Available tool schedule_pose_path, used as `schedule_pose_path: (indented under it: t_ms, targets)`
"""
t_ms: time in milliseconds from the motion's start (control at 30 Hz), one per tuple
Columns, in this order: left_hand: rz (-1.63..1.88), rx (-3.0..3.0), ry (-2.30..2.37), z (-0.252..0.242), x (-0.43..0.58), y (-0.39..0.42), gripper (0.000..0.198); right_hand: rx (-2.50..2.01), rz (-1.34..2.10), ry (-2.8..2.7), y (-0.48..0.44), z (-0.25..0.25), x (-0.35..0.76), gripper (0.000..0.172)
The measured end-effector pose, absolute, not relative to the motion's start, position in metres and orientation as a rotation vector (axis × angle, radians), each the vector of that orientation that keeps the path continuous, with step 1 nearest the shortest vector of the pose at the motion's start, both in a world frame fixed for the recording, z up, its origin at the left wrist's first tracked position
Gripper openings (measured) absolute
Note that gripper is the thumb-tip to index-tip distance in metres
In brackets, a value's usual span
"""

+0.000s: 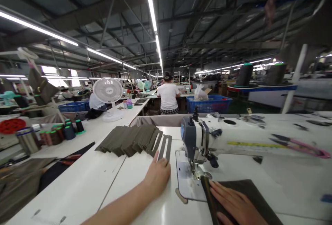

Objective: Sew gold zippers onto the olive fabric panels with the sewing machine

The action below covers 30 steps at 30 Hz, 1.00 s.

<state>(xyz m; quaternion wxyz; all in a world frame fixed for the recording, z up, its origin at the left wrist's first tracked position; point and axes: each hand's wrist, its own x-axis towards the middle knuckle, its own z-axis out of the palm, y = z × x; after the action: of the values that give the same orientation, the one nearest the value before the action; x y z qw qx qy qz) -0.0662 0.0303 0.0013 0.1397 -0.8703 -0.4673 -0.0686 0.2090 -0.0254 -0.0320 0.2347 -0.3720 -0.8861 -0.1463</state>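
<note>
My left hand reaches forward over the white table. Its fingers close on the near end of a dark olive fabric piece with a long slot cut in it. A fanned stack of similar olive pieces lies just left of that piece. My right hand rests flat, fingers stretched out, on a larger dark olive fabric panel. The panel's folded edge runs up to the presser foot of the sewing machine. Whether the needle is in the cloth is too small to tell.
Pink-handled scissors and a yellow tape measure are on the machine arm. A white fan and thread spools stand left. Dark cloth lies at left. Ahead are a blue basket and a seated person.
</note>
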Motion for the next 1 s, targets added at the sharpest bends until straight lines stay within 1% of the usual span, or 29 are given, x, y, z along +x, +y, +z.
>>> schedule_pose_path:
  t_ms: [133, 167, 267, 333, 433, 500, 600, 700, 833, 933, 1000]
  targets:
    - [-0.319, -2.692, -1.227, 0.0, -0.054, -0.046, 0.02, -1.101, -0.307, -2.417, -0.03, -0.033, 0.207, 0.037]
    - [-0.339, -2.756, -1.217, 0.006, -0.055, -0.057, 0.029, -1.129, -0.279, -2.416, -0.031, -0.033, 0.206, 0.037]
    - [-0.276, -2.895, -1.225, 0.025, -0.067, -0.067, 0.077, -1.19, -0.216, -2.42, -0.034, -0.032, 0.205, 0.037]
    - [-0.204, -2.917, -1.273, 0.03, -0.078, -0.064, 0.093, -1.205, -0.208, -2.407, -0.036, -0.032, 0.205, 0.039]
    - [-0.099, -2.97, -1.219, 0.014, -0.091, -0.068, 0.105, -1.208, -0.218, -2.403, -0.037, -0.032, 0.206, 0.04]
    - [-0.122, -2.957, -1.123, -0.004, -0.095, -0.077, 0.102, -1.207, -0.202, -2.427, -0.038, -0.032, 0.207, 0.04]
    - [-0.27, -2.881, -1.084, -0.016, -0.093, -0.09, 0.092, -1.204, -0.133, -2.448, -0.036, -0.029, 0.208, 0.04]
    - [-0.356, -2.88, -1.073, 0.003, -0.084, -0.093, 0.086, -1.197, -0.067, -2.463, -0.033, -0.026, 0.208, 0.043]
    - [-0.275, -2.953, -1.078, 0.036, -0.072, -0.08, 0.071, -1.196, -0.029, -2.471, -0.032, -0.026, 0.208, 0.046]
    - [-0.364, -2.956, -1.132, 0.031, -0.068, -0.064, 0.054, -1.191, -0.025, -2.457, -0.033, -0.026, 0.206, 0.047]
    - [-0.464, -2.918, -1.185, 0.018, -0.067, -0.054, 0.053, -1.212, -0.023, -2.436, -0.033, -0.026, 0.206, 0.048]
